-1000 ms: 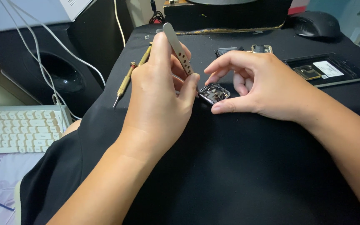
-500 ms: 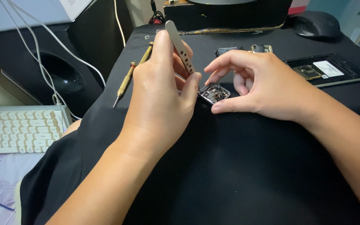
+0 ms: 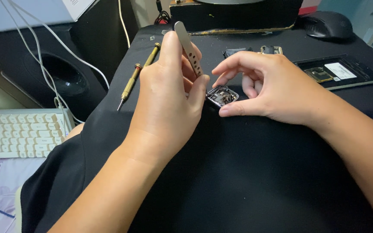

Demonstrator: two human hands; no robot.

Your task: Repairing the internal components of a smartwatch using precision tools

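The left hand [image 3: 169, 92] has its grip closed around a pair of metal tweezers [image 3: 188, 49], pinched between thumb and fingers, the blunt end rising above the knuckles and the tips angled down toward a small square metal casing [image 3: 222, 96]. The tips themselves are hidden behind the thumb, so whether they touch the casing cannot be told for sure.

The casing lies on the black cloth that covers the bench [image 3: 247, 172], between the two hands, its open face up and small parts showing inside. The right hand [image 3: 273, 88] curls over it from the other side — the thumb lies flat on the cloth against the casing's near edge, the index finger arches over its far side, and the grip is only part closed, steadying rather than lifting the piece.

Left of the left hand, a slim brass-coloured screwdriver [image 3: 137, 75] lies on the cloth, well apart from the casing. Beyond the right hand lies an opened flat device [image 3: 339, 71] with a circuit board showing, and a black mouse [image 3: 328, 25] rests at the far corner. A white keyboard [image 3: 20, 133] sits below the bench on the left — beside white cables [image 3: 44, 69].
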